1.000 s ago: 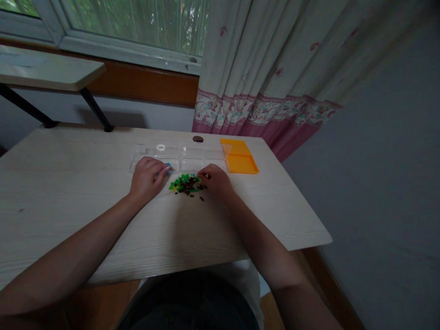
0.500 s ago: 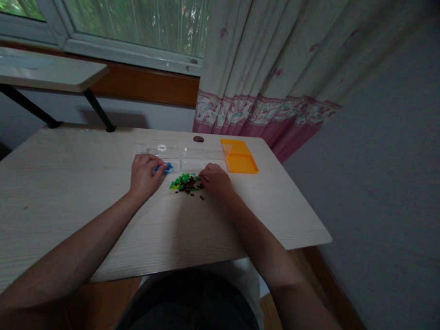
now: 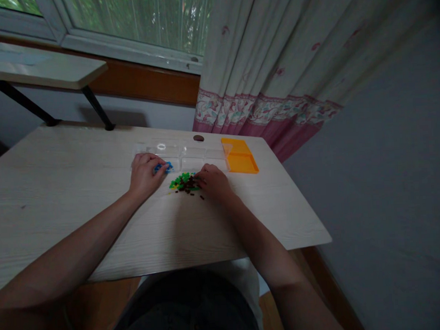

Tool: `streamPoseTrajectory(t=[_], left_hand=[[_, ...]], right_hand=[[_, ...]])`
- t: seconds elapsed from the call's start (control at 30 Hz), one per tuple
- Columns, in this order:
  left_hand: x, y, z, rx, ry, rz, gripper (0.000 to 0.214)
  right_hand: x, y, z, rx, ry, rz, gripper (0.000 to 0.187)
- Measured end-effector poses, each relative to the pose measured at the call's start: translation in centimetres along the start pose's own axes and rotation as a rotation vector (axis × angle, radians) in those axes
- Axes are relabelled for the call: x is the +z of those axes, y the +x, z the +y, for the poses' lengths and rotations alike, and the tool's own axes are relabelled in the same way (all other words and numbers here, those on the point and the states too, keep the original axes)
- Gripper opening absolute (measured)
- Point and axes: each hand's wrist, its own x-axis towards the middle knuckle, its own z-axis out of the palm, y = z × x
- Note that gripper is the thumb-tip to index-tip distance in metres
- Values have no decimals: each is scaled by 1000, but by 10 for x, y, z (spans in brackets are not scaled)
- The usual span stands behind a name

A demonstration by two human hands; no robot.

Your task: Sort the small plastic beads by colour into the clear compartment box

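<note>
A small heap of green and dark brown beads (image 3: 185,182) lies on the pale wooden table (image 3: 98,209). My right hand (image 3: 214,181) rests at the heap's right edge, fingers curled and pinched among the beads. My left hand (image 3: 144,171) sits to the heap's left, its curled fingertips over a compartment of the clear plastic sorting tray (image 3: 190,156) that holds a few blue beads (image 3: 163,166). What either set of fingertips grips is too small to make out.
An orange plastic lid (image 3: 239,156) lies right of the clear tray. A round cable hole (image 3: 198,137) sits near the table's far edge. A second table (image 3: 37,71) stands at the back left under the window. A curtain (image 3: 274,75) hangs behind; the table's right edge drops off.
My left hand moved slightly back over the tray compartment with the blue beads. My right hand slid left, further into the heap.
</note>
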Motion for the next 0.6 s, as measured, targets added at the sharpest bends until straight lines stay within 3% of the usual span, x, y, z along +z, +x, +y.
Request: streamPoseTrajectory(t=[0.6], left_hand=[[1,0,0,-7,-5,0,23]], right_hand=[[-5,-2,-7,-15,-68,-19,23]])
